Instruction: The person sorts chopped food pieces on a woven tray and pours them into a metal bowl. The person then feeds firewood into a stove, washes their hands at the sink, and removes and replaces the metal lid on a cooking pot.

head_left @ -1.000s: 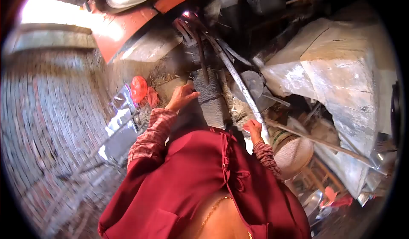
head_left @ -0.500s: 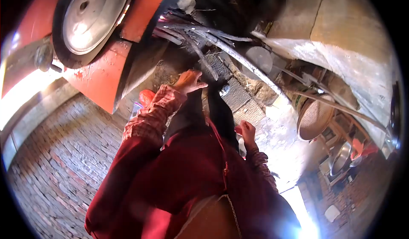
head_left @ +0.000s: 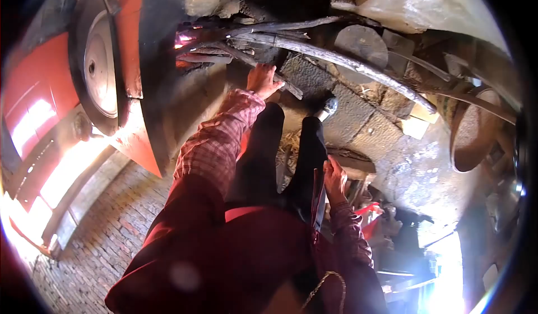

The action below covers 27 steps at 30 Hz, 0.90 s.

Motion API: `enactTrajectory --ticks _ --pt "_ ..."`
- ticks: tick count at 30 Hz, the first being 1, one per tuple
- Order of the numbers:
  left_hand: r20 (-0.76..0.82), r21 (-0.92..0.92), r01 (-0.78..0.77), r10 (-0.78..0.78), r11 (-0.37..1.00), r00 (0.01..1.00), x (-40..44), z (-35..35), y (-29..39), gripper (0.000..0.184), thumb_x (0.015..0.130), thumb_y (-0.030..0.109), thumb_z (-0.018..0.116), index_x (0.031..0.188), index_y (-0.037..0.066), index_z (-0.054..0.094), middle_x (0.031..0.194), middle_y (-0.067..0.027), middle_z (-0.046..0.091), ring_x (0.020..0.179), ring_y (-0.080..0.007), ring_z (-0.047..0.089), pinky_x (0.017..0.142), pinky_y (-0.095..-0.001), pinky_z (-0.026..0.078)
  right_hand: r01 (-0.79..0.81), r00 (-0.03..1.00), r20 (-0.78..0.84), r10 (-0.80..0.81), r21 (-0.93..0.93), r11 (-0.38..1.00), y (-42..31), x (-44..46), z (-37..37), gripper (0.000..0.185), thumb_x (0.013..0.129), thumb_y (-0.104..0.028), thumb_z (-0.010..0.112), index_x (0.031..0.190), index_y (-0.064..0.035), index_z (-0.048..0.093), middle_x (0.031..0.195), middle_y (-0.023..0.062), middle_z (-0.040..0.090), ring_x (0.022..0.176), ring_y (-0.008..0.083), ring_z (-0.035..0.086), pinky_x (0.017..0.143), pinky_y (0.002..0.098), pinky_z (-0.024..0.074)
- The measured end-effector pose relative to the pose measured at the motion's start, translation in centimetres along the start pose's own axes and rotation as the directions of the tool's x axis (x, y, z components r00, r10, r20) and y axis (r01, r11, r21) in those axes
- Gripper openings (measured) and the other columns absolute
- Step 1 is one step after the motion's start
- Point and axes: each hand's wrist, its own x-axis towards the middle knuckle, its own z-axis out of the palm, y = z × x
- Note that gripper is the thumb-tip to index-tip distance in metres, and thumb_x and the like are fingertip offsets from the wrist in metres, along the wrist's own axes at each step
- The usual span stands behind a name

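My left hand [head_left: 263, 81] is closed around a firewood stick [head_left: 291, 88], whose near end sticks out past my fingers. That stick slants up left toward the glowing fire opening [head_left: 185, 38]. A long pale branch [head_left: 336, 60] lies just beyond, reaching from the fire out to the right. My right hand [head_left: 335, 180] is beside my right thigh, at the dark trouser leg [head_left: 311, 151], its fingers curled. What it holds, if anything, is hidden.
On the left stands a red-tiled stove [head_left: 134, 129] with a round metal lid [head_left: 101, 67]. A round wood block [head_left: 361, 48] sits beyond the long branch. A round basket [head_left: 476, 129] is at right. Brick paving [head_left: 106, 224] covers the floor at lower left.
The view has swung, shifting the stove left and showing more of the fire. My left hand has reached forward and taken hold of the stick. My right hand has come in against my thigh.
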Motion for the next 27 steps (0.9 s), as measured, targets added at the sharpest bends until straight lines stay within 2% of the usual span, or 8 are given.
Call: enactTrajectory --ticks 4,11,13,17,21,22,23,27 --pt "0.066 0.211 -0.107 0.096 0.972 0.993 4.2 3.0 -2.1 0.051 0.07 0.037 0.069 0.108 0.005 0.057 0.108 -0.0132 0.058 0.104 -0.0304 0.052 0.088 -0.0429 0.04 0.066 0.98 -0.195 -0.046 0.096 0.993 3.5 0.8 6.9 0.028 0.081 -0.009 0.064 0.108 -0.0054 0.061 0.071 0.0152 0.062 0.059 0.0277 0.061 0.054 0.0356 0.049" --pt "0.232 0.428 -0.157 0.06 0.89 0.971 9.7 7.7 -7.1 0.053 0.071 0.047 0.066 0.106 0.008 0.06 0.119 -0.0148 0.054 0.12 -0.0326 0.04 0.101 -0.0549 0.023 0.125 0.983 -0.128 -0.131 -0.053 0.991 2.8 1.7 11.9 0.028 0.081 -0.008 0.062 0.108 -0.0051 0.062 0.068 0.0098 0.06 0.057 0.0237 0.057 0.054 0.0359 0.046" --pt "0.267 0.446 -0.127 0.003 0.886 0.964 10.5 8.0 -8.4 0.057 0.072 0.052 0.062 0.108 0.008 0.061 0.12 -0.0147 0.054 0.121 -0.0308 0.042 0.103 -0.0569 0.019 0.071 0.992 -0.109 -0.058 0.12 0.99 2.9 1.4 13.1 0.025 0.081 -0.007 0.061 0.107 -0.0042 0.062 0.066 0.0099 0.058 0.059 0.024 0.055 0.056 0.0356 0.0447" --pt "0.507 0.449 0.015 -0.268 0.893 0.819 12.4 6.2 -9.2 0.075 0.075 0.068 0.049 0.095 -0.002 0.066 0.126 -0.0197 0.05 0.118 -0.0335 0.045 0.095 -0.0485 0.037 0.046 0.993 -0.116 -0.037 0.075 0.996 2.2 1.7 13.9 0.027 0.079 -0.004 0.062 0.106 -0.0029 0.062 0.068 0.0094 0.059 0.06 0.0237 0.057 0.056 0.0344 0.0465" --pt "0.07 0.359 -0.23 0.22 0.905 0.973 10.2 8.8 -12.7 0.083 0.078 0.072 0.04 0.069 -0.006 0.064 0.097 -0.0232 0.064 0.087 -0.0327 0.061 0.077 -0.044 0.048 0.035 0.99 -0.141 -0.02 0.105 0.994 0.9 2.6 13.3 0.032 0.075 0.001 0.063 0.106 -0.0045 0.062 0.068 0.0074 0.06 0.058 0.0215 0.057 0.056 0.0319 0.048" --pt "0.047 0.387 -0.257 0.259 0.885 0.965 10.2 9.4 -13.8 0.082 0.081 0.071 0.038 0.059 -0.005 0.062 0.095 -0.0232 0.064 0.072 -0.0302 0.063 0.068 -0.0429 0.049 0.04 0.989 -0.143 -0.024 0.109 0.993 1.1 2.6 13.6 0.032 0.075 0.002 0.063 0.106 -0.0043 0.062 0.068 0.0073 0.06 0.058 0.0213 0.057 0.056 0.0318 0.0478" --pt "0.321 0.364 -0.106 -0.018 0.925 0.947 10.1 7.6 -12.3 0.077 0.076 0.073 0.041 0.075 0.001 0.069 0.095 -0.0223 0.064 0.081 -0.0286 0.064 0.07 -0.0394 0.048 0.042 0.989 -0.142 -0.026 0.112 0.993 1.2 2.5 13.6 0.032 0.076 0.002 0.062 0.106 -0.0042 0.062 0.068 0.0072 0.06 0.058 0.0211 0.056 0.056 0.0317 0.0477" --pt "0.237 0.408 -0.236 0.148 0.882 0.96 8.0 8.5 -14.4 0.073 0.08 0.068 0.042 0.053 0.003 0.063 0.074 -0.0209 0.065 0.054 -0.0272 0.062 0.056 -0.0404 0.047 0.006 0.994 -0.111 0.007 0.12 0.993 1.3 2.3 13.6 0.032 0.076 0.003 0.062 0.107 -0.0039 0.061 0.068 0.0065 0.06 0.058 0.0203 0.056 0.055 0.0304 0.0469"
